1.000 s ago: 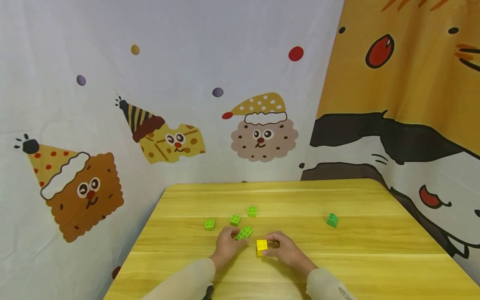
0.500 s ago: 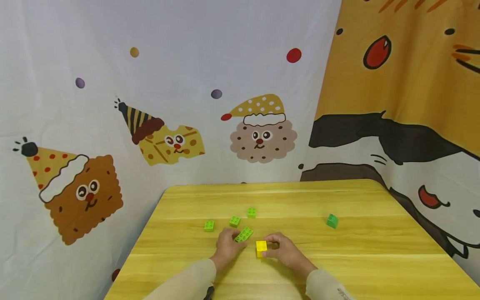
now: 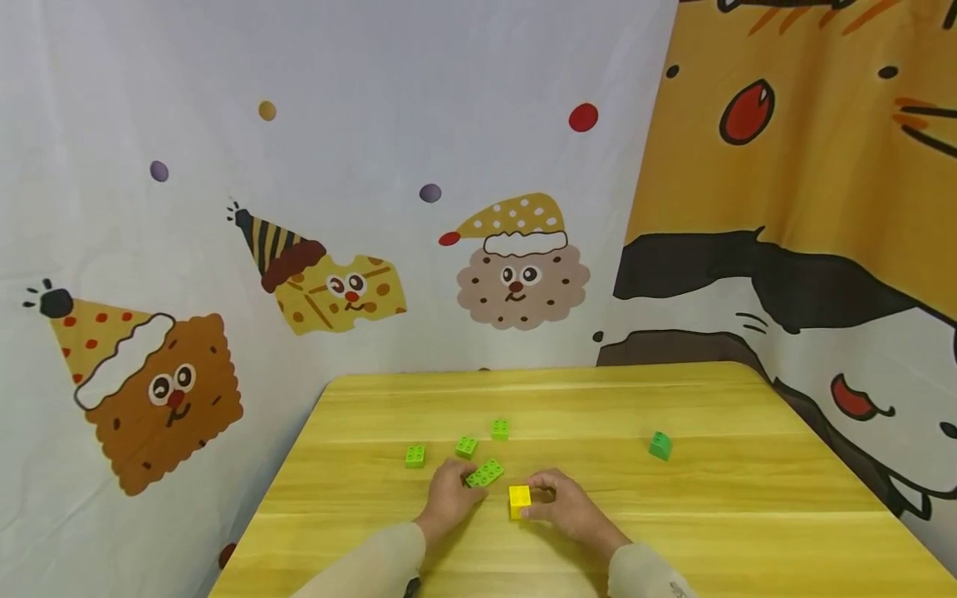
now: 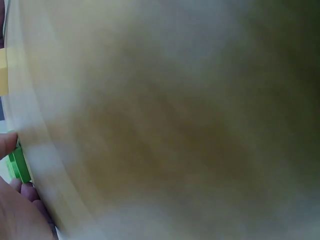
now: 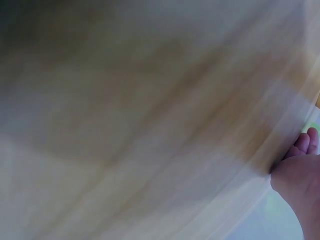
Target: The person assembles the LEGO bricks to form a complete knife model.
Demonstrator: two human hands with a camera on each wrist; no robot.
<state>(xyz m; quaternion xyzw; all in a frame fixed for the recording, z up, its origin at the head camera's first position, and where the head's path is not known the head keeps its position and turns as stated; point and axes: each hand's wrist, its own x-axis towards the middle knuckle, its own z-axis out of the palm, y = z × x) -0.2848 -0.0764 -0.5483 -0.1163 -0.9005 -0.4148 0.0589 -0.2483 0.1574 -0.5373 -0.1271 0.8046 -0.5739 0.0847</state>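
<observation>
In the head view my left hand (image 3: 449, 493) pinches a long light-green toy building brick (image 3: 485, 473) between thumb and fingers, low over the table. The same green brick (image 4: 19, 164) shows between thumb and fingertips at the left edge of the left wrist view. Just to its right, my right hand (image 3: 570, 508) grips a yellow block (image 3: 519, 502) by its right side, thumb at the front and fingers behind. Only a few fingers of the right hand (image 5: 305, 145) appear at the edge of the right wrist view. A small gap separates the two pieces.
Beyond the left hand lie three small light-green bricks: a left one (image 3: 414, 456), a middle one (image 3: 467, 447) and a farther one (image 3: 500, 429). A darker green brick with a sloped side (image 3: 660, 446) sits off to the right on the wooden table (image 3: 748, 515).
The long green brick has turned slightly in the left hand, lying flatter across the view. The right hand keeps its grip on the yellow block. The head view has tilted up a little.
</observation>
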